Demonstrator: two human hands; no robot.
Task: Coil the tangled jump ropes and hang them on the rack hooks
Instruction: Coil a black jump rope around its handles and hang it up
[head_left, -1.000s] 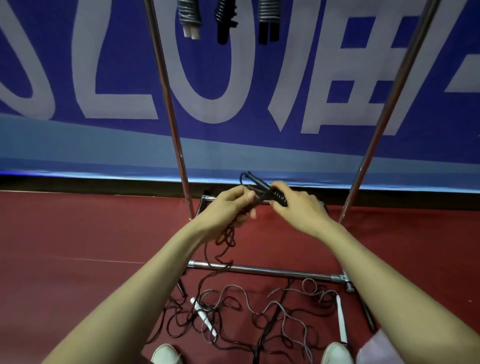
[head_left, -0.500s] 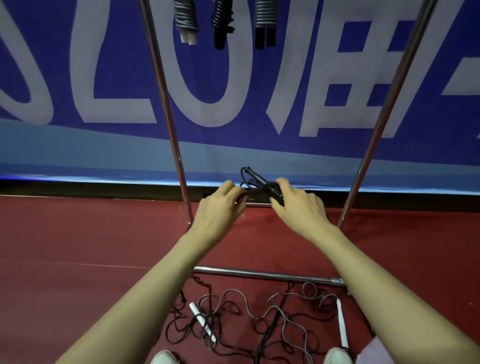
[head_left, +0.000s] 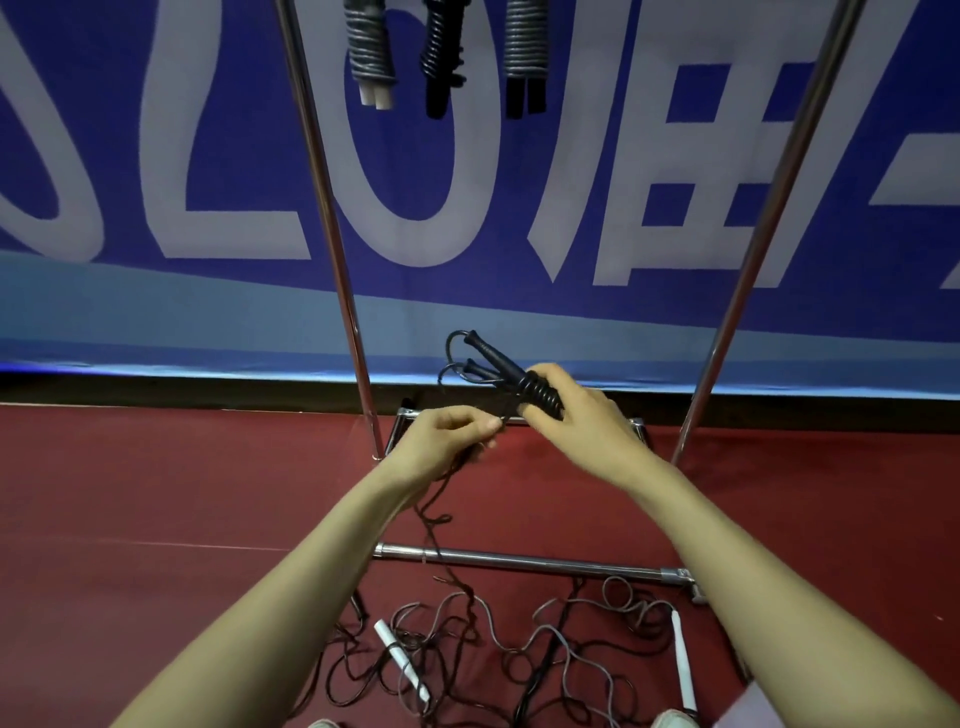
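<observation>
My right hand (head_left: 576, 421) grips the two black handles of a black jump rope (head_left: 498, 366), with several turns of cord wound round them. My left hand (head_left: 447, 436) pinches the same black cord just left of the handles; the loose cord hangs down from it to the floor. A tangle of ropes (head_left: 467, 644) lies on the red floor below, with two white handles (head_left: 400, 657) among the cords. Three coiled ropes (head_left: 441, 47) hang at the top of the metal rack (head_left: 332, 218).
The rack's two slanted steel uprights frame my hands, and its lower crossbar (head_left: 524, 561) lies on the floor in front of the tangle. A blue banner with white letters (head_left: 156, 156) fills the wall behind. My shoe tips show at the bottom edge.
My left hand has dropped down and to the left, away from the handles, drawing the cord out. My right hand kept its hold, and the handles now tilt up to the left.
</observation>
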